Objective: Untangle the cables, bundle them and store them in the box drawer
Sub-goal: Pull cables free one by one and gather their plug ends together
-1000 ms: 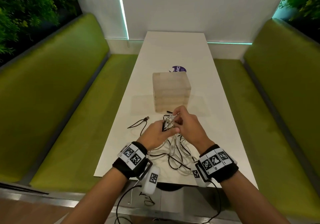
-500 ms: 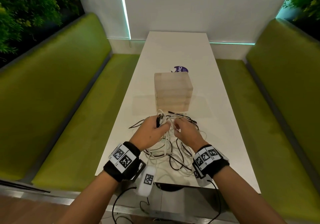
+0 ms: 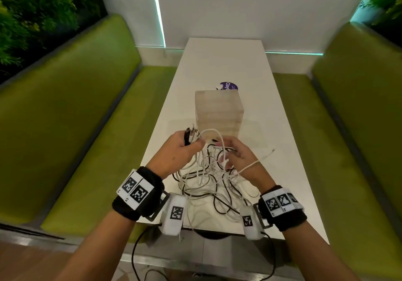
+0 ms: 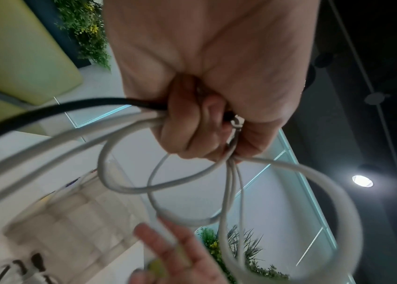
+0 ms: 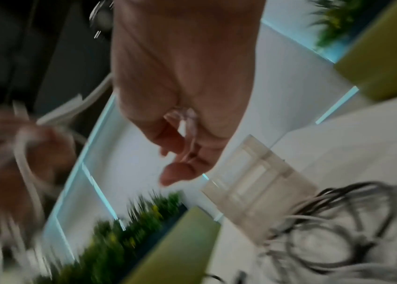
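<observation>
White and black cables [image 3: 206,178], pale wooden box [image 3: 218,111], white table [image 3: 226,63], green benches [image 3: 71,111]

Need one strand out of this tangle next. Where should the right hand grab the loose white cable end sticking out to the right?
Pinch the loose white cable end just behind its tip, coming from the right. It juts clear of the tangle over bare table, beside the right hand. The left hand grips the gathered plugs.

Head view looks down; wrist views close, upward; all share box [image 3: 218,112]
</observation>
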`<state>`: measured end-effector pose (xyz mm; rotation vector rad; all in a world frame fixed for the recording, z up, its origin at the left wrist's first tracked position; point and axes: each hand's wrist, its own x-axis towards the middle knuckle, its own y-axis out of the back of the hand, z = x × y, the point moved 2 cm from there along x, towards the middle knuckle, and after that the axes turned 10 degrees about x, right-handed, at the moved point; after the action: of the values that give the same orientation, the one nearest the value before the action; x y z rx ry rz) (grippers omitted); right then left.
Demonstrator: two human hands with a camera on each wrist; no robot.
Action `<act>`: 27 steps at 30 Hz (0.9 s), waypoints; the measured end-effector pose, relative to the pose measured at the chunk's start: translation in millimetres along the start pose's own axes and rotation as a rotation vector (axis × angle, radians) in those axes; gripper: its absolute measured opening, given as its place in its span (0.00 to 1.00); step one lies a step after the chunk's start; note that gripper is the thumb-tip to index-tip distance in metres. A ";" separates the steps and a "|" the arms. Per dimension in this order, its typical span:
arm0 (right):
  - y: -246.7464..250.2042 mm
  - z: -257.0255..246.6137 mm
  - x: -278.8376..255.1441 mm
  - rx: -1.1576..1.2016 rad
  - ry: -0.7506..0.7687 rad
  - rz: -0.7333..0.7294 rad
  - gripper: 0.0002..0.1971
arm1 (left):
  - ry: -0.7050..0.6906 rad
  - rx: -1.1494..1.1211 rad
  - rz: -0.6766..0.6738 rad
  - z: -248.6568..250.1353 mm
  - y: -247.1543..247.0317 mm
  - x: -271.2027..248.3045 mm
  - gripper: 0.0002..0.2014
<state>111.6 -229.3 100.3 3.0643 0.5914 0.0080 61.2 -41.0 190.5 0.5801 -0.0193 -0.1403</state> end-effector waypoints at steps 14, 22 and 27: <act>-15.9 -66.3 -37.4 0.113 -0.021 -0.312 0.16 | 0.015 0.049 -0.450 -26.2 -20.4 -13.7 0.20; -20.2 -56.1 -33.8 -0.117 -0.064 -0.305 0.11 | -0.026 0.015 -0.450 -28.0 -19.9 -16.7 0.20; -22.3 -55.9 -39.4 -0.073 -0.089 -0.342 0.05 | 0.001 -0.084 -0.401 -31.2 -17.9 -16.5 0.16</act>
<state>66.3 -222.2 155.7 2.8343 1.0721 -0.1081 44.4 -36.6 155.0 0.4951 0.1047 -0.5284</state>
